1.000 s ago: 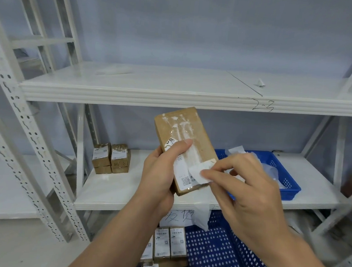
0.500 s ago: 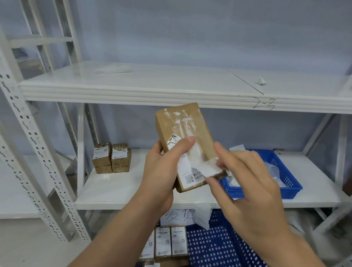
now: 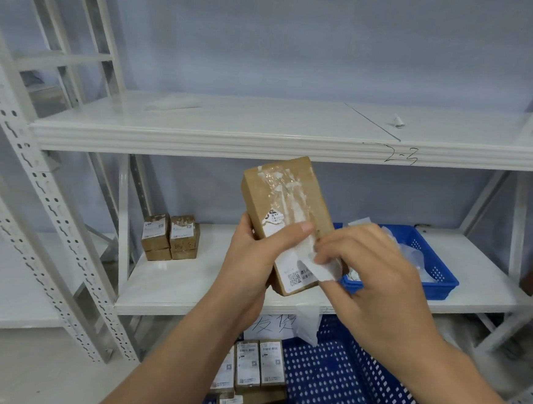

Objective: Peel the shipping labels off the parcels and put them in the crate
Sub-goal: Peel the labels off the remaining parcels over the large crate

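Observation:
A brown cardboard parcel (image 3: 286, 197) is held upright and tilted in mid-air before the shelves. My left hand (image 3: 254, 264) grips it from the left, thumb lying across its face. A white shipping label (image 3: 292, 267) covers the lower face, its right part lifted away from the box. My right hand (image 3: 371, 274) pinches that lifted flap (image 3: 323, 270) at the box's right edge. A small blue crate (image 3: 438, 276) with white peeled paper stands on the middle shelf, behind my right hand.
Several small labelled parcels (image 3: 170, 237) are stacked on the middle shelf (image 3: 195, 285) at left. A large blue perforated basket (image 3: 340, 383) below holds several more labelled parcels (image 3: 255, 366). White shelf uprights (image 3: 34, 215) stand at left and right; the upper shelf (image 3: 264, 128) carries paper scraps.
The parcel has stayed in my left hand. My right hand shifted its pinch on the label's right flap and has drawn it a little lower and further off the box.

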